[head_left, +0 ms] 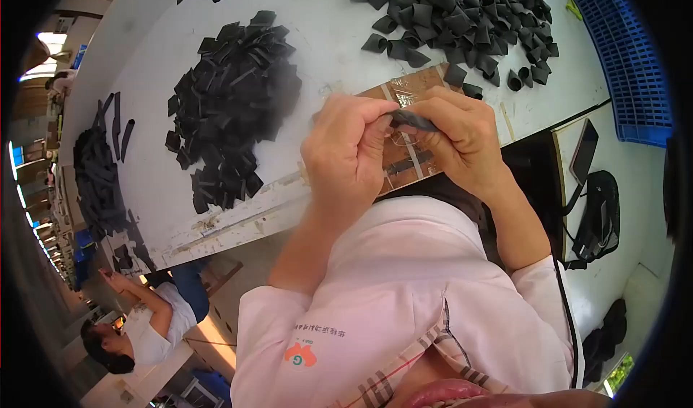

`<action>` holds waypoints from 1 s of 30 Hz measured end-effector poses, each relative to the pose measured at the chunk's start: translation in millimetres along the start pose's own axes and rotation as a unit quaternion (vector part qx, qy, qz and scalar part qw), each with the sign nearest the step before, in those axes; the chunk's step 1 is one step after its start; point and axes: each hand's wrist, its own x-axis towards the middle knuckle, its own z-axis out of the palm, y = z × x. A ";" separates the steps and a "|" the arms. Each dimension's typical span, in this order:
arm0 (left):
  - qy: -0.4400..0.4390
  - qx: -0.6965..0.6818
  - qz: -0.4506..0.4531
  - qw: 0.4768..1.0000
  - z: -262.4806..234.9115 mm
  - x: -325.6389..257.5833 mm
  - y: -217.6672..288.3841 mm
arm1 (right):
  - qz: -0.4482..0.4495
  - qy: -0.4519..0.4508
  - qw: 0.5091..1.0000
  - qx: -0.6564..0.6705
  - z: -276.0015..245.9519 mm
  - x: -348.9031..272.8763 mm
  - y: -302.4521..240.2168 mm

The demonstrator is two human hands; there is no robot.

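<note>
Your left hand (345,148) and right hand (465,144) meet over the front edge of a white, smooth worktop (317,61), each grip closed, thumb against bent fingers, on a black piece (415,120). This piece, matte and narrow, lies between your fingertips, the left pinching one end and the right wrapping the other; its exact material cannot be told. Beneath your hands is a brown board (395,152), crossed by pale strips and glossy, wrinkled clear film. Left of your hands spreads a heap of flat black pieces (234,97), angular and dull; beyond and to the right lies a heap of tubular black pieces (469,22), hollow, with slanted, pointed ends. Long dark strips (97,180) are bunched at the worktop's far left. At the right stands a blue plastic basket (624,61) with latticed walls, near a black mesh bag (600,213).
</note>
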 end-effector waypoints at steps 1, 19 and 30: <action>-0.006 0.000 0.013 1.000 1.0 0.1 -2.6 | -0.005 0.000 1.000 -0.019 1.4 -0.5 2.1; 0.048 -0.325 -0.156 0.931 -6.2 -18.1 18.0 | 0.081 0.122 0.976 0.159 -9.4 -1.5 -40.8; -0.039 -0.283 -0.179 0.941 -0.8 -18.5 30.1 | 0.301 -0.018 0.807 0.508 8.1 -35.8 -18.6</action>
